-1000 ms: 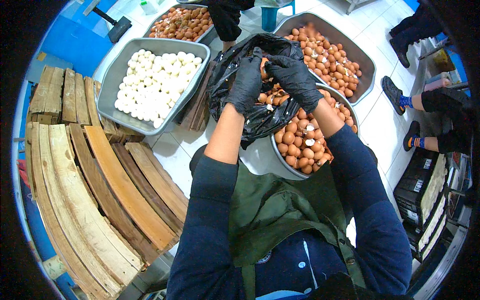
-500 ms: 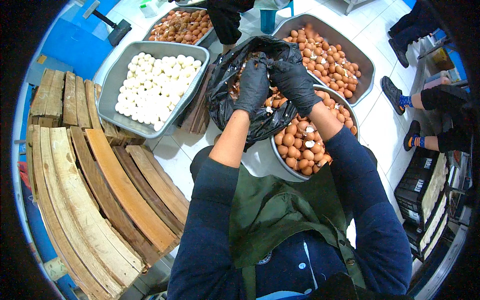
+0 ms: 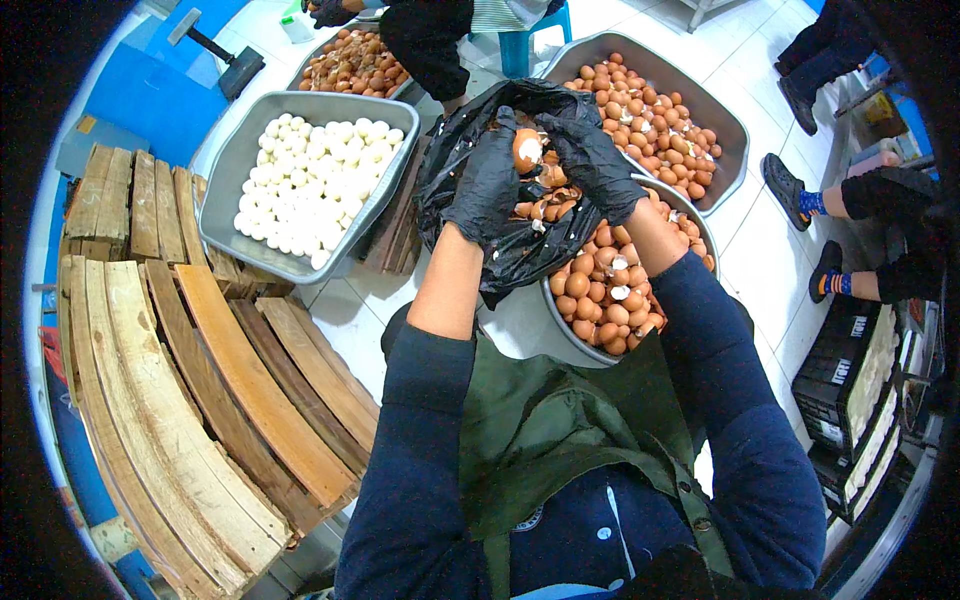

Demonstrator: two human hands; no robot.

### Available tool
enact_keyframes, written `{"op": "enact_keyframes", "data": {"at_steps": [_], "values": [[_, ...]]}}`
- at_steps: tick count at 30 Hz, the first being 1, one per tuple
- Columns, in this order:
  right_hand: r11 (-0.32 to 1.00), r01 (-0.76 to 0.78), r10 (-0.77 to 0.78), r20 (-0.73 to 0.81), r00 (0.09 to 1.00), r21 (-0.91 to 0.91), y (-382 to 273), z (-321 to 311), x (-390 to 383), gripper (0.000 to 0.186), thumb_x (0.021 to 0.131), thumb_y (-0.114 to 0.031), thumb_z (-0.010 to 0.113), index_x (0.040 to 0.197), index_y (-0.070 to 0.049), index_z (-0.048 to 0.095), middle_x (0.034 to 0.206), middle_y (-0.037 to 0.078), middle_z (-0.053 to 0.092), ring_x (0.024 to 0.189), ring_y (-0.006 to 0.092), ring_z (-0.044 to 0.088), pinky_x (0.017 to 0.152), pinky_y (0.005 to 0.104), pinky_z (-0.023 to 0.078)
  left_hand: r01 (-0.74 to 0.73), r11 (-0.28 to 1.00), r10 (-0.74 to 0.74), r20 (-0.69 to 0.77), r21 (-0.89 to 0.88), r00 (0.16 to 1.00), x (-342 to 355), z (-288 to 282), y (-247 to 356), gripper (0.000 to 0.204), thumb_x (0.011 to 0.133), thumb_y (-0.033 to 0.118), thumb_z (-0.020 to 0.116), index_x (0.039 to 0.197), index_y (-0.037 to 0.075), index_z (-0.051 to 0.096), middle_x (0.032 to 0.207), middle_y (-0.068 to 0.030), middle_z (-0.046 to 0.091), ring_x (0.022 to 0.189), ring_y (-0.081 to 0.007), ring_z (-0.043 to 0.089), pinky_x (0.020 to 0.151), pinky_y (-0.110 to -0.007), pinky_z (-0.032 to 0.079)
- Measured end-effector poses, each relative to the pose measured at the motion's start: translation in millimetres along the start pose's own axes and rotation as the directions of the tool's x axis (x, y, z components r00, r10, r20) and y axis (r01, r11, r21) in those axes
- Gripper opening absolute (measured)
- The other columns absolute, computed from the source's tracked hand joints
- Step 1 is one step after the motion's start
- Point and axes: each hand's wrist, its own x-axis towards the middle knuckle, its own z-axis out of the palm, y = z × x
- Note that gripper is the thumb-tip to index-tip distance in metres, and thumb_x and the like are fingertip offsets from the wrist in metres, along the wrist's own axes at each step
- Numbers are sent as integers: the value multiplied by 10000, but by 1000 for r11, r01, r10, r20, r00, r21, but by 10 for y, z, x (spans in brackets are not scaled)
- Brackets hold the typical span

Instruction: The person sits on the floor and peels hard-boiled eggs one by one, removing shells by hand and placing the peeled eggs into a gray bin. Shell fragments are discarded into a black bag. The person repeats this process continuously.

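At the far left, wooden slats [image 3: 215,400] form a low stack on the floor. At the upper right of the slats stands a grey tub [image 3: 222,190] holding white, shelled eggs [image 3: 310,180]. Behind it, a second container is loaded with brown eggs [image 3: 360,68]; a co-worker's gloved hand [image 3: 328,12] is visible above this container.

A black plastic bag [image 3: 440,180] is positioned at centre, mouth open and facing upward. The left hand [image 3: 483,190], in a black glove, is over the bag opening and grasps one partly shelled egg [image 3: 527,150]; a white area is exposed on its brown surface. The egg is located above the bag opening, between the two hands. Shell fragments [image 3: 545,208] lie in the bag below it. The right hand [image 3: 592,165], also gloved, is just beside the egg with fingers bent; whether it grips anything cannot be determined.

Under the right forearm, a round basin [image 3: 566,333] contains brown eggs and loose shell pieces. Behind the basin, a large grey bin [image 3: 731,160] holds further brown eggs. At the far right, black crates [image 3: 835,370] are stacked.
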Motion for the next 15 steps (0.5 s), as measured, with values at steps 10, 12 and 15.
{"op": "enact_keyframes", "data": {"at_steps": [10, 12, 15], "values": [[996, 2, -16, 160, 987, 87, -179, 1, -35, 356, 911, -166, 519, 1257, -89, 545, 1053, 173, 637, 938, 331, 608, 848, 367, 473, -411, 749, 384, 164, 520, 909, 73, -123, -184, 770, 686, 16, 697, 1383, 21, 372, 1051, -236, 586, 1001, -388, 570, 884, -406, 455], [997, -49, 38, 202, 979, 51, -147, 6, -53, 355, 904, -140, 506, 1253, -88, 545, 1060, 178, 633, 938, 343, 608, 846, 379, 475, -461, 636, 460, 175, 619, 871, 64, -107, -181, 755, 684, 44, 714, 1365, 13, 389, 1037, -239, 588, 982, -389, 576, 867, -405, 458], [999, -6, -2, 174, 985, 45, -114, 60, -62, 371, 890, -98, 486, 1257, -91, 538, 1067, 184, 627, 927, 359, 610, 839, 388, 480, -416, 645, 479, 86, 641, 874, 79, -45, -166, 541, 789, 195, 677, 1247, -20, 487, 1003, -241, 603, 940, -377, 594, 833, -403, 462]]}}
